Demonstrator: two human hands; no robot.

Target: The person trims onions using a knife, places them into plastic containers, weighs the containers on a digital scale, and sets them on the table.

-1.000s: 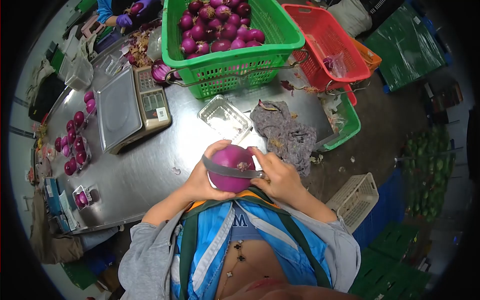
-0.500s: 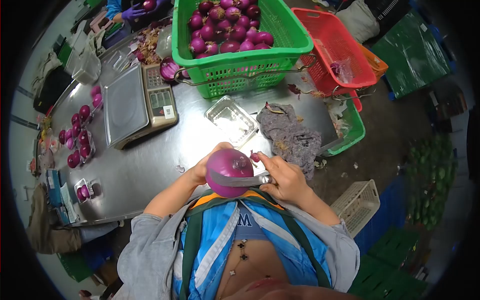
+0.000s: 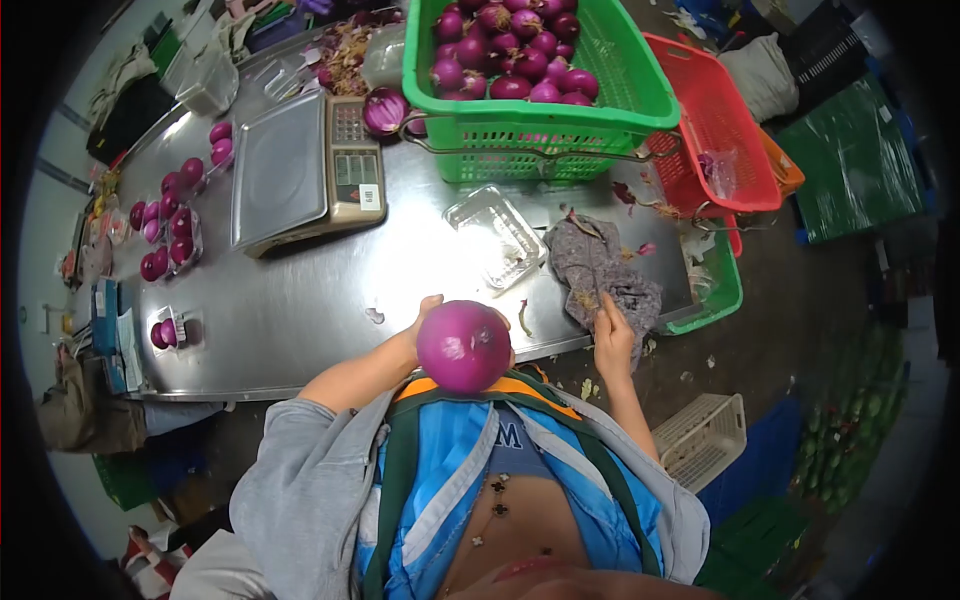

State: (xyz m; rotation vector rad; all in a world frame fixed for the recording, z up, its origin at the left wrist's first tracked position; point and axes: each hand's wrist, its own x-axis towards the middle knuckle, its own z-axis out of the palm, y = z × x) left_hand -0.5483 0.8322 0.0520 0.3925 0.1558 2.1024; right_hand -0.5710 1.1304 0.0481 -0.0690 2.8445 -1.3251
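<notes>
Onion (image 3: 463, 347) fills my left hand (image 3: 411, 334), cupped close to my body for steadiness; my right hand (image 3: 614, 342) meets grey cloth (image 3: 592, 262), its grip I cannot tell.

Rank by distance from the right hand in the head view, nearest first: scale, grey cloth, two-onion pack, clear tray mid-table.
From the right hand:
1. Grey cloth: right at the fingers, on the right side.
2. Clear tray: forward and to the left.
3. Scale: farther left, beyond the tray.
4. Two-onion pack: far left, near the table's left end.
</notes>
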